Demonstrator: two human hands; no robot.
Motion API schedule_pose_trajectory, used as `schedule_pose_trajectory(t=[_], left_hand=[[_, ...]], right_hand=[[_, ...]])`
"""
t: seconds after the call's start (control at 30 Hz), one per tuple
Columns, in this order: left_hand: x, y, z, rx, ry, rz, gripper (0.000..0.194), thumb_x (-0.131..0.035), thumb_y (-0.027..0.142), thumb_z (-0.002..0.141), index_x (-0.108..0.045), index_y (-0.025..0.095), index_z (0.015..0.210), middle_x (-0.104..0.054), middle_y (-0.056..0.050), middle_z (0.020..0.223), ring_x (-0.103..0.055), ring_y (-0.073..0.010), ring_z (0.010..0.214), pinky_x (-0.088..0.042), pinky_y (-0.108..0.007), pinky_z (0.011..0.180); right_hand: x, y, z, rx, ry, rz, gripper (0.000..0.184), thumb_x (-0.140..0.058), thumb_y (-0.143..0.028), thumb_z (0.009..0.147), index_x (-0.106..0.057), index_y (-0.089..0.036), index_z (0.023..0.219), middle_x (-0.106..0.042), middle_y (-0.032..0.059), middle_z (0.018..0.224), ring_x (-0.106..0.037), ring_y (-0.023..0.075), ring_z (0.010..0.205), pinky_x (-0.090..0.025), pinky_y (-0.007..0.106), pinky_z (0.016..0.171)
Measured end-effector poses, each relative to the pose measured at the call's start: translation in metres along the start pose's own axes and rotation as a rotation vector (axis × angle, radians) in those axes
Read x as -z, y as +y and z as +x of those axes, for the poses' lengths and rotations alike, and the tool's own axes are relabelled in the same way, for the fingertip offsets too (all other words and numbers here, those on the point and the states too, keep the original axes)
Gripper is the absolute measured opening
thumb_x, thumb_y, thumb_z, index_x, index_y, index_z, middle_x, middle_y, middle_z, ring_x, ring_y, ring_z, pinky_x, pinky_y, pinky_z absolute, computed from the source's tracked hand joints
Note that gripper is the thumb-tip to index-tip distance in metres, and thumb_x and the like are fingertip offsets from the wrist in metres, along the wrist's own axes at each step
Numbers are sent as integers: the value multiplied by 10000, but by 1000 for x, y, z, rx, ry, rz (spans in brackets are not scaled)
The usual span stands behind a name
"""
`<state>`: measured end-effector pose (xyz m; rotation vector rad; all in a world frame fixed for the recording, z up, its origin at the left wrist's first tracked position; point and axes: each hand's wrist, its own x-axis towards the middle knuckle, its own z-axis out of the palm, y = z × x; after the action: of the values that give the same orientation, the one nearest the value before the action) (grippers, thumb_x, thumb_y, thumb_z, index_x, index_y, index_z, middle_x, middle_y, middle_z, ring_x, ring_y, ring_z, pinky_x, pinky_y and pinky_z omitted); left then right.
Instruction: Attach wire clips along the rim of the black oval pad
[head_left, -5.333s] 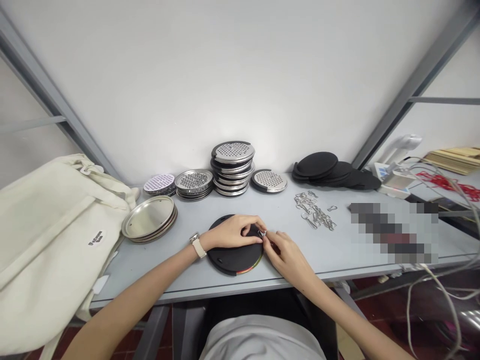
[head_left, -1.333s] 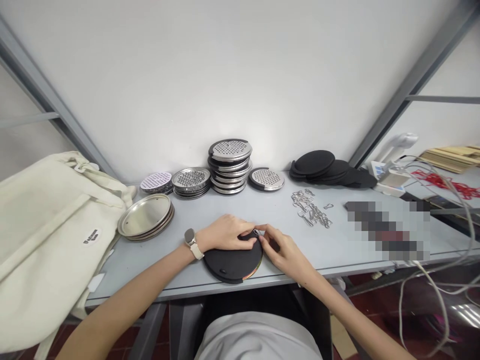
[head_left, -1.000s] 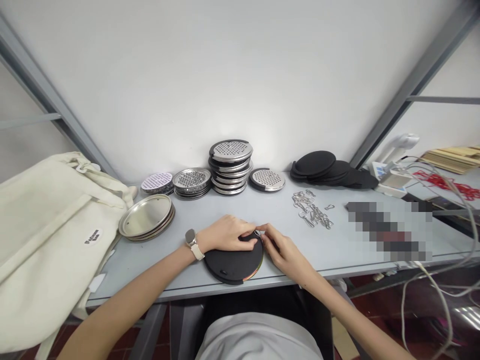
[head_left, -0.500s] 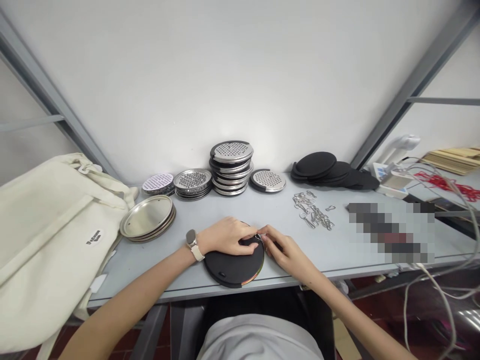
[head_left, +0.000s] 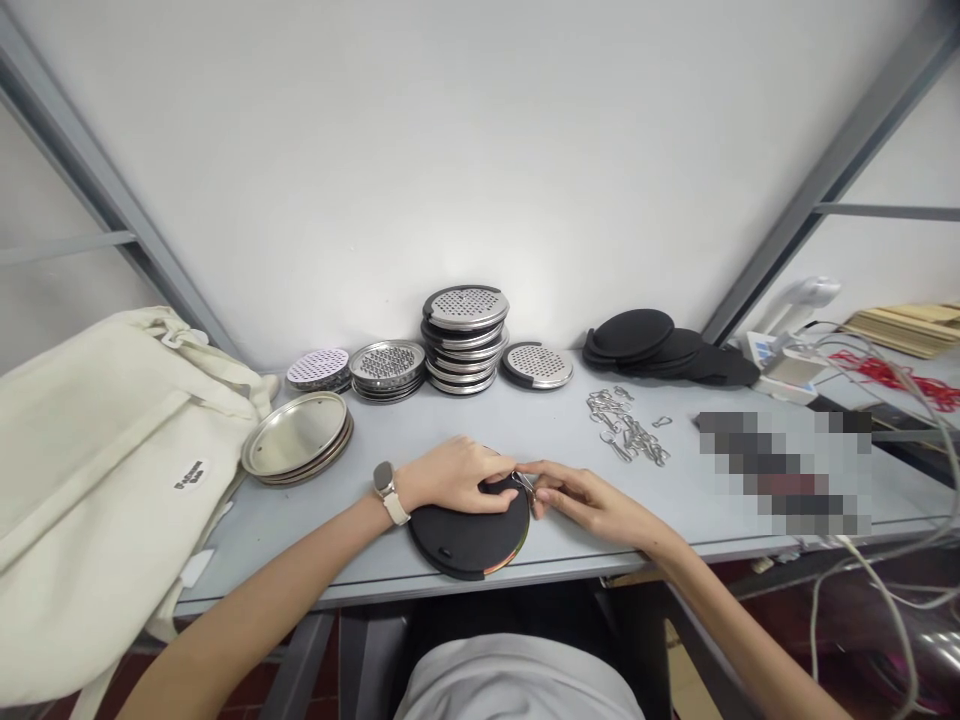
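Observation:
A stack of round black discs [head_left: 469, 535] with coloured edges lies at the table's front edge. My left hand [head_left: 454, 475], with a watch on the wrist, presses down on the stack's far side, fingers curled. My right hand [head_left: 581, 500] pinches a small metal clip ring [head_left: 523, 482] at the stack's upper right rim, touching my left fingertips.
Perforated metal discs [head_left: 465, 335] stand stacked at the back, with plain metal lids [head_left: 296, 440] to the left. Black pads [head_left: 652, 345] and loose metal clips [head_left: 626, 430] lie right. A cream bag [head_left: 97, 460] fills the left. Cables [head_left: 885, 390] hang at right.
My right wrist has swung lower and further right while the fingers stay pinched on the clip at the stack's rim. My left hand has barely shifted.

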<state>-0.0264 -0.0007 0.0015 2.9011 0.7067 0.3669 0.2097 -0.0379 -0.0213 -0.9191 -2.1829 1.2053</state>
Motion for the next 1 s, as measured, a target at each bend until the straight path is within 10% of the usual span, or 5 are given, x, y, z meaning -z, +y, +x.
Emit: schedule_pose_trajectory(t=[1.0], left_hand=[[2,1,-1,-7,3,28,256,-509,349,869,-436,185,687,-560,23,634,-485,-114,547,-269,-273,538]], right_hand=[[-1,8,1,-28,32,103,366,-459,-383,956,-563,-201,1256,-679,39,859,-619,171,837,-493,301,804]])
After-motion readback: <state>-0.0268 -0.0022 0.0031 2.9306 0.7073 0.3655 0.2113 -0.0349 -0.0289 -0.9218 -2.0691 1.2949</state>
